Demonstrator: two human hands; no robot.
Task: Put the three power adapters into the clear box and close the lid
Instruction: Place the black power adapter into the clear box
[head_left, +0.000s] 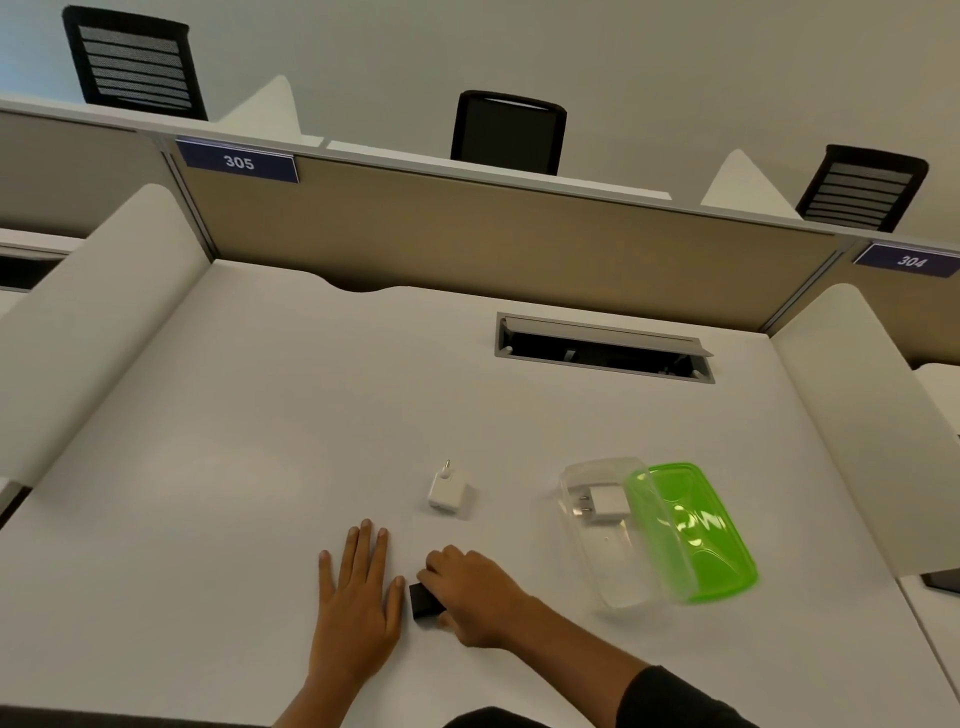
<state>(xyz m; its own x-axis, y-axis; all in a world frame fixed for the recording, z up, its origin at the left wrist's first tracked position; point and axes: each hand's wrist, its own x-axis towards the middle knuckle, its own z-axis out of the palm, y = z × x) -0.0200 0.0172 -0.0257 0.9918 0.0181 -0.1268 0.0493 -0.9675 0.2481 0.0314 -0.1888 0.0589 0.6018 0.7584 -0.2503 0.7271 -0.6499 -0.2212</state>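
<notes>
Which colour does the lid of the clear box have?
The lid is bright green and see-through; it leans on the clear box. The head view shows it.

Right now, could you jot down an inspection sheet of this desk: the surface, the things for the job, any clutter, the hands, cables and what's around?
Surface: white desk, with an open cable hatch at its far side.
Job's things: clear box open, one white adapter inside; green lid leaning on the box's right side; second white adapter on the desk, prongs up; black adapter on the desk under the right hand.
Clutter: nothing seen.
Hands: left hand flat on the desk, fingers spread; right hand closing over the black adapter, not lifted.
Cables: nothing seen.
Surroundings: tan partition with signs 305 and 304; three black chairs beyond.
</notes>
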